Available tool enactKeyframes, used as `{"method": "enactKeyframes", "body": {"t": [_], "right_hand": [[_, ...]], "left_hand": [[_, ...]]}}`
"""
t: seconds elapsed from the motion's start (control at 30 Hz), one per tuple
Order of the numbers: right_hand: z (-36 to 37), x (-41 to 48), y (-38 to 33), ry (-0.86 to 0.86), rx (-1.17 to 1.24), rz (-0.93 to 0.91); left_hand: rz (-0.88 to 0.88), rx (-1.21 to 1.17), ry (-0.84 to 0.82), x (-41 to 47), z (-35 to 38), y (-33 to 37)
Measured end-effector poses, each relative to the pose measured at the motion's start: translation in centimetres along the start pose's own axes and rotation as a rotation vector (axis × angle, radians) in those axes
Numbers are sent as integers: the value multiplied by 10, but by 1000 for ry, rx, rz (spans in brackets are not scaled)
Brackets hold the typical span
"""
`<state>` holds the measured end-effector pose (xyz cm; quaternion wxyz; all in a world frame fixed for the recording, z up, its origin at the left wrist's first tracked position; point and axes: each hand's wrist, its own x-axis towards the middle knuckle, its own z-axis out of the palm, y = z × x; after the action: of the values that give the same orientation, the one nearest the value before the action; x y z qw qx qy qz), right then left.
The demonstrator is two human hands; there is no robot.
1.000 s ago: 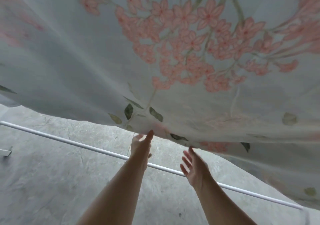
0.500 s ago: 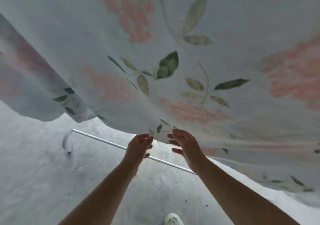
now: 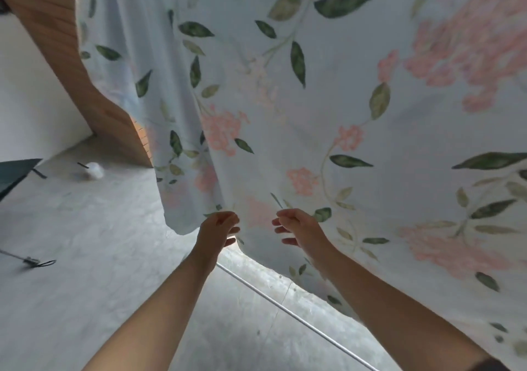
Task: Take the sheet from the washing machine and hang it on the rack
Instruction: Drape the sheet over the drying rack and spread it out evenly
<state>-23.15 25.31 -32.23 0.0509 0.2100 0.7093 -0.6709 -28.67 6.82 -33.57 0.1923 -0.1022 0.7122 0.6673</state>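
1. Two hands up at the sheet's lower edge, side by side w/ a small gap between them.
2. Left hand: fingers curled, tips bunched at the hem; looks like a pinch on the fabric, can't confirm.
3. Right hand: fingers loosely spread and bent, tips near the cloth; contact can't tell.
4. Sheet: pale blue, pink flowers + green leaves, hangs from above, fills most of the view.
5. Thin white rack bar runs diagonally below the forearms, over grey floor.
6. Wood panel upper left, behind the sheet's edge.
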Motion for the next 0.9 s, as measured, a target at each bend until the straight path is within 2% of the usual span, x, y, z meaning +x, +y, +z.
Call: {"method": "enactKeyframes", "body": {"t": [0.17,0.33,0.47,0.6,0.7,0.77,0.9], "right_hand": [[40,27,27,-33,28,135],[110,99,118,4,140,380],[172,192,220,194,463,616],[195,261,306,442,804,744],[201,299,367,562,936,732],[199,318,392,609,1018,651],[192,339,415,641,1085,476]], "left_hand": [[-65,4,72,21,-37,-20],[-220,202,85,107,-78,-105],[-203,632,18,223,-94,-210],[-122,789,42,315,-92,-275],[-127,836,21,368,-82,-328],[-129,845,22,391,-72,-351],[-15,936,83,419,-65,-370]]}}
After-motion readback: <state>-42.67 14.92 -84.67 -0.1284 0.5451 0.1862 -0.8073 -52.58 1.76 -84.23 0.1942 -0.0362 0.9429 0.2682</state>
